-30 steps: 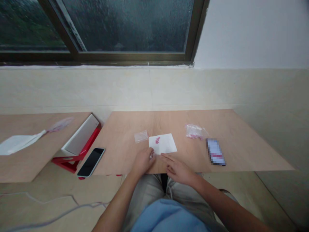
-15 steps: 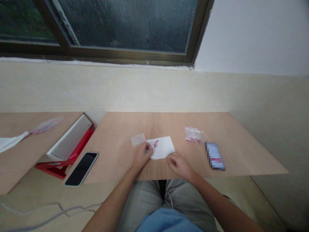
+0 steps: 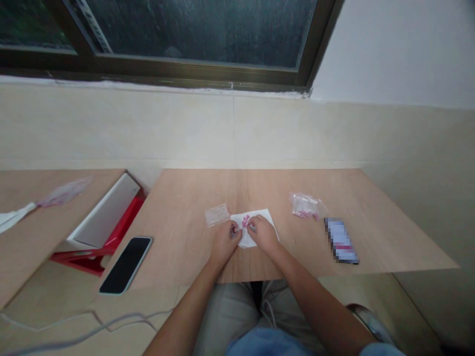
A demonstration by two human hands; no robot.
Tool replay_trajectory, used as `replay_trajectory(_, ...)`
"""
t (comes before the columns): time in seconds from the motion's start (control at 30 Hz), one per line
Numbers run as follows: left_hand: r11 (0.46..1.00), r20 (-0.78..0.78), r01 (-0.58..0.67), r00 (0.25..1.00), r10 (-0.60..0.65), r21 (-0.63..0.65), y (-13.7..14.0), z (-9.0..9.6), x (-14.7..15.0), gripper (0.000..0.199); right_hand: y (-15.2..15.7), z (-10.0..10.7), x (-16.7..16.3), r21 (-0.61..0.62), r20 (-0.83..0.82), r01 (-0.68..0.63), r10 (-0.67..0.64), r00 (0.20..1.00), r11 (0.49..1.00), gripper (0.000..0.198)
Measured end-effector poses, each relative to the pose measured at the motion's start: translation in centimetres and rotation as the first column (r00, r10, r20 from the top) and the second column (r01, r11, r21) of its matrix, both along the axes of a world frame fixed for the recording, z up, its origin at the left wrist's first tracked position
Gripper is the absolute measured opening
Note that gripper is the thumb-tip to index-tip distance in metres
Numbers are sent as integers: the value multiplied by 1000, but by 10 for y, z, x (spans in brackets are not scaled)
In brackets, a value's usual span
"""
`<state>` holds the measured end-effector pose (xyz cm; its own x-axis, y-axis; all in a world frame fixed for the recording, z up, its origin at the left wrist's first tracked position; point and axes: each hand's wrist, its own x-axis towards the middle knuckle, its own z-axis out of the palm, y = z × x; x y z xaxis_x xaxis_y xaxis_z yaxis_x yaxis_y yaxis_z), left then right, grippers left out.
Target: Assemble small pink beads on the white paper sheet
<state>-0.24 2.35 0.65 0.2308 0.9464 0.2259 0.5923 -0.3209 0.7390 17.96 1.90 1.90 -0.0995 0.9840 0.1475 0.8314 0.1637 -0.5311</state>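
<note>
A small white sheet of paper [image 3: 247, 242] lies on the wooden table in front of me, with several small pink pieces [image 3: 245, 220] on it. My left hand [image 3: 224, 241] rests at the paper's left edge, its fingers curled together; a small round shape shows between thumb and finger, too small to name. Over the paper, my right hand [image 3: 264, 234] has its thumb and fingers drawn together in a pinch close to the pink pieces. Whatever it may hold is hidden. A flat clear plastic bag [image 3: 217, 215] lies just beyond my left hand.
A crumpled clear bag with pink contents [image 3: 307, 205] lies to the right, beside a phone with a blurred screen [image 3: 341, 241]. A dark-screened phone [image 3: 126, 265] sits at the table's left edge. A white box [image 3: 106, 215] and red rack [image 3: 122, 227] stand between the tables.
My right hand has moved up and left, from the paper's lower right corner to over the paper beside the pink pieces. My left hand stays at the left edge. The view has shifted slightly.
</note>
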Motion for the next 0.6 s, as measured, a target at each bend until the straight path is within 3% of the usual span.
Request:
replay_trajectory(0.2,1000,-18,-13,1000,13,-11,0,-1,1,7,2,-1,0,-17,0,-5,5,1000,1000,17)
replay_trajectory(0.33,1000,-9,-18,1000,18,-9,-1,-1,0,6,5,0,4,3,-179,29,-28,983,1000,17)
replay_trajectory(0.4,1000,-4,-16,1000,16,-12,-1,-1,0,7,7,2,6,11,-384,127,-113,916,992,22)
replay_trajectory(0.5,1000,6,-19,1000,19,-7,-2,0,0,6,6,10,3,-79,-641,278,-262,722,957,32)
replay_trajectory(0.53,1000,11,-19,1000,19,-5,-3,0,0,6,4,13,0,-96,-675,261,-256,692,961,33)
replay_trajectory(0.6,1000,18,-14,1000,14,-5,-3,1,1,7,-1,17,-6,-56,-668,118,-125,734,991,30)
